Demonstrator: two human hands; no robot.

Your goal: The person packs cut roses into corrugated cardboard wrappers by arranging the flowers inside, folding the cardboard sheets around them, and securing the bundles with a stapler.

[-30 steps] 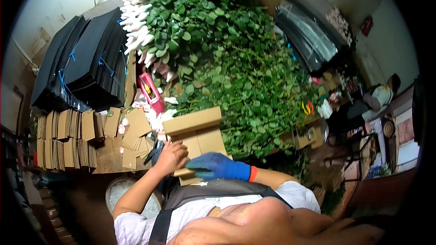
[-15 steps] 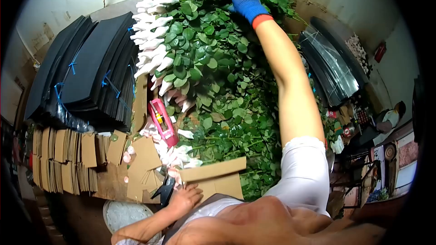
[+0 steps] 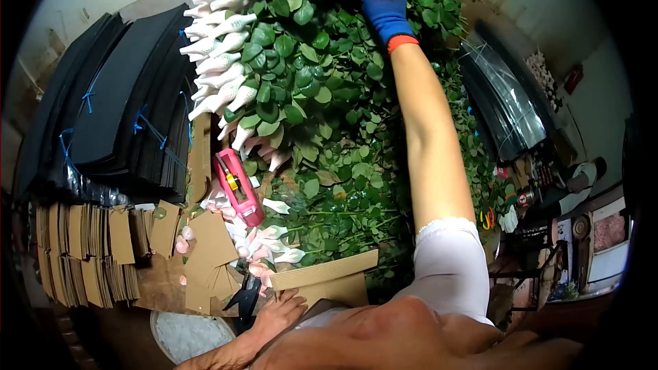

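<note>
A large heap of leafy rose stems (image 3: pixel 322 89) lies in front of me, the bud ends in white netting sleeves (image 3: pixel 223 62) pointing left. At the far side of the heap, my right hand (image 3: pixel 384 3), in a blue glove with a red cuff, has its fingers curled down onto the stems; the fingertips are hidden in the leaves. My bare left hand (image 3: pixel 279 315) rests at the near edge with its fingers laid on a piece of cardboard (image 3: pixel 325 270). Beside that hand is a black tool (image 3: pixel 247 297), partly covered.
A pink tape dispenser (image 3: pixel 238 188) stands left of the stems, near loose netted buds and petals. Cut cardboard pieces (image 3: pixel 86 233) and stacked black sheets (image 3: pixel 130 96) are at left. On the right lie clear-wrapped sheets (image 3: pixel 507 96). A white bucket (image 3: pixel 188 336) is below.
My right hand has gone from spread fingers above the stems to fingers curled down into them. My view has shifted slightly; my left hand stays by the cardboard.
</note>
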